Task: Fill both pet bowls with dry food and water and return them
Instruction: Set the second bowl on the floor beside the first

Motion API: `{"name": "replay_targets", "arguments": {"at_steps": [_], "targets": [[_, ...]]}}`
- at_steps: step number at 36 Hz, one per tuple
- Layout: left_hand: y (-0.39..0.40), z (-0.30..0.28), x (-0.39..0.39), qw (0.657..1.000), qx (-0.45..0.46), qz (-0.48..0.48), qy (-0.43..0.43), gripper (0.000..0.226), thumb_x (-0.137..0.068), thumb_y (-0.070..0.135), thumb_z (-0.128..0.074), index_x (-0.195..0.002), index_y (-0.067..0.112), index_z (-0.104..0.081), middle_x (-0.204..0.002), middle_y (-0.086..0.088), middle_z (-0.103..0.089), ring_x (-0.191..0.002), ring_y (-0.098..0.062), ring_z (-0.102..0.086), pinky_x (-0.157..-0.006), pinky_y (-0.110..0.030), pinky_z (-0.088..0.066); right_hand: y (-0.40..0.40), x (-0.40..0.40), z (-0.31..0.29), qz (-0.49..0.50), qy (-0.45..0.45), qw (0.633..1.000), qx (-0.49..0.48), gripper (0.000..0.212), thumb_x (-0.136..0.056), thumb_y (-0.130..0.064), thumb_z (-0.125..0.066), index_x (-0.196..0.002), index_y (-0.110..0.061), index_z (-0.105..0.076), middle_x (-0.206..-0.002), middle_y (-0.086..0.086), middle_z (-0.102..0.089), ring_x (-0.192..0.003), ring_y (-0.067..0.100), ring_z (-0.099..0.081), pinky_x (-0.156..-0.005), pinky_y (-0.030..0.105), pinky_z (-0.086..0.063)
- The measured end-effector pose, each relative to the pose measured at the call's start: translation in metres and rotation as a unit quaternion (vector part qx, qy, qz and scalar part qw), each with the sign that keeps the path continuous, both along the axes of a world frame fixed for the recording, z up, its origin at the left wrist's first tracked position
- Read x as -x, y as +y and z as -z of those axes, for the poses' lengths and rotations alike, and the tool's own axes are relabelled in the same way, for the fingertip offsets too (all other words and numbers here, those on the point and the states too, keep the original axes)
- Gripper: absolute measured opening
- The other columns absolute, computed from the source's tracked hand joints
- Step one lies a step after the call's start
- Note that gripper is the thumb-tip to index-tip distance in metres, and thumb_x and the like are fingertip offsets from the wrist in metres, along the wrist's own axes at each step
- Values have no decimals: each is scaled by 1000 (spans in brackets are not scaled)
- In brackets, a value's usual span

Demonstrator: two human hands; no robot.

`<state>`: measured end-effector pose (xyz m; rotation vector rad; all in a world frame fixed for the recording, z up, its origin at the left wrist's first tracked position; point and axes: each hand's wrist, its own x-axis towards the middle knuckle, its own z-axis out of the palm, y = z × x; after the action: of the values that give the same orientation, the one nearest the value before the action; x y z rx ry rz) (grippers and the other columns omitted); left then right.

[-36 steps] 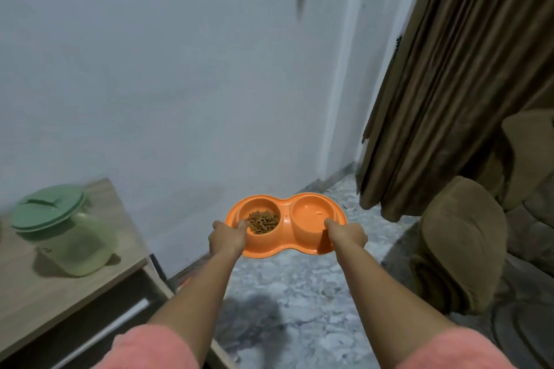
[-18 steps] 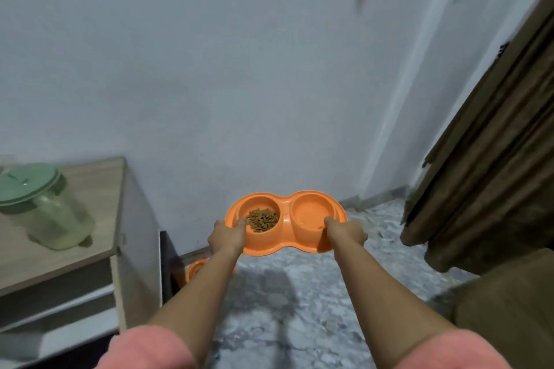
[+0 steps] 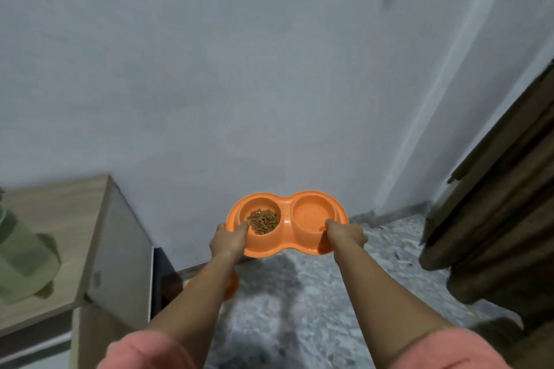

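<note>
At the centre of the frame, an orange plastic double pet bowl is held above the grey mottled floor, left hand and right hand each curled round an end rim. Brown dry kibble fills the left well; the right perhaps holds water. Light and stiff but spillable, it is best kept level by both ends.

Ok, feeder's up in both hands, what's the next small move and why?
Probably lower it level to the floor by the wall. Both hands, left and right, grip the feeder; kibble sits in its left cup, so tilting could spill it.
</note>
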<state>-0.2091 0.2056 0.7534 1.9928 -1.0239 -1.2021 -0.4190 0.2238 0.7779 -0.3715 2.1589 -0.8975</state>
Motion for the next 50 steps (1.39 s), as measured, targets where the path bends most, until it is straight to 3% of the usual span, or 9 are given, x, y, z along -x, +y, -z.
{"name": "replay_targets", "arguments": {"at_steps": [6,10,13,20,25,29,32,43,50], "targets": [[-26,24,11,999,-26,-22,24,59,-86,41,-62,-132,8,-46,-123,-18,-60,-112,-37,-58,-95,-44,-50,-38,11,18,-12,9,1000,-17,56,-80,-29,-68,-125,-1,-52,-129,20,-47,-87,36,-59,-74,43,-52],[-42,50,20,997,-50,-28,45,61,-80,44,-66,-125,5,-53,-113,-16,-66,-102,-34,-63,-80,-34,-49,-68,23,37,-35,19,999,-35,54,-81,-27,-66,-127,-1,-51,-133,18,-44,-77,30,-52,-67,38,-47],[-54,78,24,994,-69,-63,50,77,-62,55,-64,-120,4,-58,-108,-17,-68,-99,-34,-66,-87,-39,-54,-91,29,60,-62,12,997,-44,54,-81,-26,-66,-127,-2,-51,-131,18,-47,-75,30,-51,-67,39,-47],[-81,149,43,984,-65,-154,58,72,-66,49,-65,-124,6,-57,-116,-18,-63,-109,-36,-59,-95,-45,-49,-143,35,144,-112,7,993,-29,59,-79,-25,-67,-131,-5,-48,-130,19,-45,-101,39,-59,-90,49,-51],[-105,240,51,980,-62,-179,61,52,-83,42,-67,-124,13,-55,-113,-14,-63,-109,-35,-58,-95,-48,-48,-166,41,239,-112,-4,993,-25,52,-80,-23,-63,-128,-8,-48,-127,16,-48,-98,35,-59,-84,46,-52],[-118,325,52,976,-80,-170,112,87,-59,61,-68,-135,28,-44,-122,-11,-59,-112,-35,-57,-95,-52,-49,-180,47,324,-112,6,993,-41,52,-84,-26,-63,-130,-7,-47,-130,18,-46,-94,33,-56,-86,42,-50],[-128,393,54,964,-101,-178,171,80,-67,49,-72,-138,32,-40,-130,-12,-53,-113,-36,-57,-87,-50,-56,-188,50,392,-110,8,993,-41,53,-83,-25,-63,-131,-7,-47,-128,18,-48,-87,29,-54,-86,44,-51],[-172,618,60,963,-131,-195,134,84,-86,35,-68,-151,16,-19,-142,-19,-43,-120,-39,-53,-91,-49,-54,-227,50,624,-114,-11,993,-28,55,-81,-21,-64,-131,-6,-47,-129,19,-49,-94,32,-55,-79,39,-47],[-208,722,60,958,-141,-239,74,70,-85,32,-67,-140,4,-35,-132,-23,-51,-115,-41,-56,-94,-50,-52,-257,43,730,-143,-12,989,-26,58,-83,-25,-64,-135,-6,-44,-134,19,-44,-110,38,-55,-89,44,-46]]}}
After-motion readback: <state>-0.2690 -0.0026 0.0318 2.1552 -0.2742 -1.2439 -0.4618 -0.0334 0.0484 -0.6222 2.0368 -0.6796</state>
